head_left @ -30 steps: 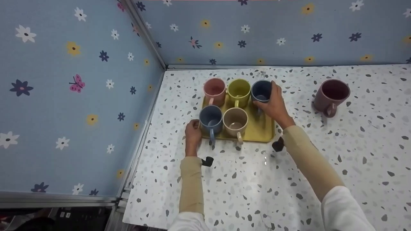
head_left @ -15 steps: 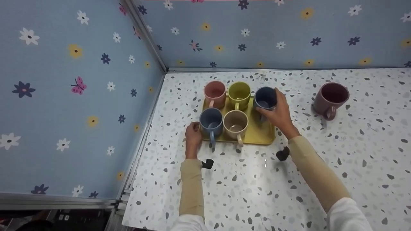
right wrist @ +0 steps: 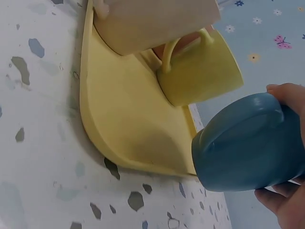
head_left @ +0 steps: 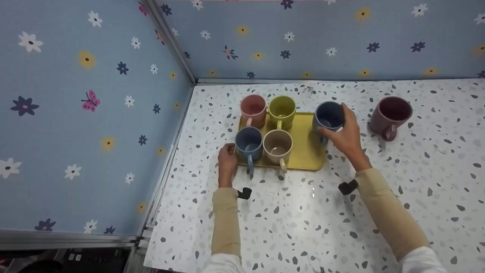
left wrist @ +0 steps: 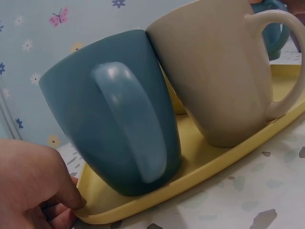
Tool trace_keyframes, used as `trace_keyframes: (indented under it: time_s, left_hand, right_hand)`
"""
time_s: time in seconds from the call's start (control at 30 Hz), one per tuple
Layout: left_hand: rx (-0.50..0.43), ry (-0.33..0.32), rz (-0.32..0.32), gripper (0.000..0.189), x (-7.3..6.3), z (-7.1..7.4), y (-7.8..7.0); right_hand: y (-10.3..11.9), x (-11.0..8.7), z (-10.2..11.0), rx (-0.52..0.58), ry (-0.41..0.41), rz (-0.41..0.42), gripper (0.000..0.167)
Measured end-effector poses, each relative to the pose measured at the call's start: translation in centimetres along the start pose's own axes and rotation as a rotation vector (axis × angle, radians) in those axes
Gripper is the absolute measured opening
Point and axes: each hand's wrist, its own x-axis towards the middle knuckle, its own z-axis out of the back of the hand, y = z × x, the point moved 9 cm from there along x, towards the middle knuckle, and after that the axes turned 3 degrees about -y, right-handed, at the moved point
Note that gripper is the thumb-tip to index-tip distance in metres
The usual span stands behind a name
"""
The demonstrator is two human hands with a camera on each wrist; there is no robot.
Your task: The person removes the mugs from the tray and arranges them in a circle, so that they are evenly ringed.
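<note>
My right hand [head_left: 346,138] grips a dark blue mug [head_left: 322,123] by its sides, thumb on the near side and fingers around the far side. In the right wrist view that mug [right wrist: 248,148] is raised above the tray's right end, its handle free of the fingers. My left hand [head_left: 227,161] holds the left edge of a yellow tray [head_left: 305,151]; in the left wrist view its fingers pinch the tray corner [left wrist: 102,217]. On the tray stand a pink mug [head_left: 254,110], a yellow-green mug [head_left: 282,110], a lighter blue mug [head_left: 248,144] and a beige mug [head_left: 278,148].
A maroon mug [head_left: 390,117] stands on the speckled white table [head_left: 288,227], right of the tray. Flower-patterned blue panels [head_left: 314,38] close off the back and left sides.
The right hand has lifted the dark blue mug from the tray's back right and carried it rightward to the tray's right edge. The left hand stays on the tray, and the other mugs have not moved.
</note>
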Motion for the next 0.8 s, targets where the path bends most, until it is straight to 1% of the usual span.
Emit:
trace_keyframes:
  time_s: [0.27, 0.4, 0.57, 0.8]
  left_hand:
    - [-0.001, -0.002, -0.014, 0.034, 0.1, 0.1, -0.1]
    - [-0.012, 0.002, -0.005, 0.034, 0.1, -0.1, 0.0]
    - [-0.012, 0.0, -0.011, 0.035, 0.2, 0.0, -0.1]
    - [0.007, 0.001, 0.007, 0.033, 0.2, 0.0, 0.1]
  right_hand:
    - [-1.1, -0.9, 2.1, -0.045, -0.023, -0.003, 0.106]
    - [-1.5, -1.5, 2.7, -0.059, -0.024, 0.005, 0.106]
    - [-1.7, -2.1, 3.4, -0.084, -0.04, 0.014, 0.106]
    - [-2.7, -2.8, 4.7, -0.108, -0.041, -0.019, 0.106]
